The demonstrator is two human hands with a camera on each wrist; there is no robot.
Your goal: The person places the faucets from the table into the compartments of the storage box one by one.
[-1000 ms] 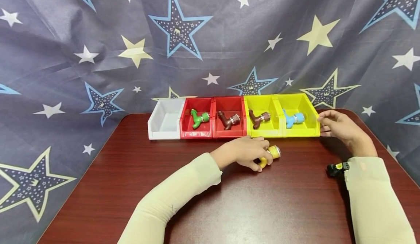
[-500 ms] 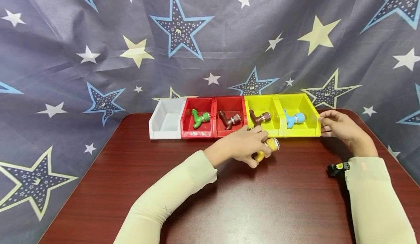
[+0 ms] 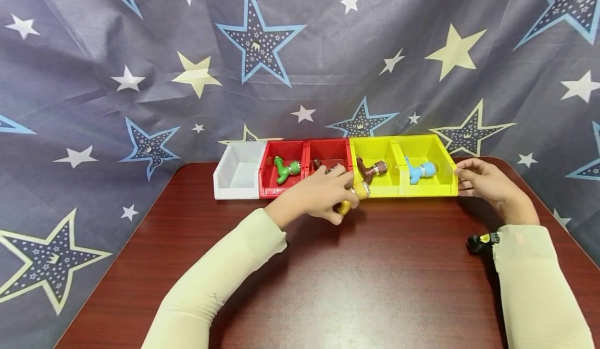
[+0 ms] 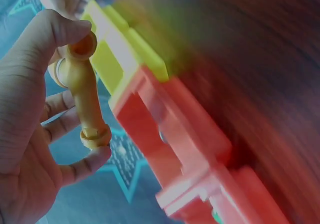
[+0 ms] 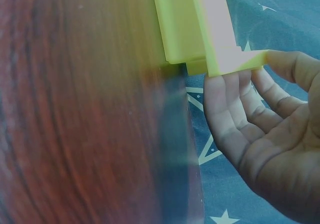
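Note:
My left hand (image 3: 323,192) grips a yellow plastic tap (image 4: 87,98) in front of the right red bin (image 3: 330,148). In the left wrist view the thumb lies at the tap's open end and a fingertip touches its other end. My right hand (image 3: 492,187) holds the outer side of the right yellow bin (image 5: 190,38), thumb at its rim and fingertips against the wall. Inside that bin lies a light blue tap (image 3: 420,170). A brown tap (image 3: 372,170) lies in the left yellow bin (image 3: 378,189). The right red bin's dark brown tap (image 3: 316,164) is partly hidden by my left hand.
The bins stand side by side along the back of the dark red wooden table (image 3: 375,286). Left of the others is a white bin (image 3: 236,192), beside a red bin (image 3: 267,190) with a green tap (image 3: 283,169). A star-patterned cloth (image 3: 281,104) hangs behind.
My left hand has carried the yellow tap leftward and slightly toward the bins, from in front of the left yellow bin to the right red bin. My right hand has stayed in place.

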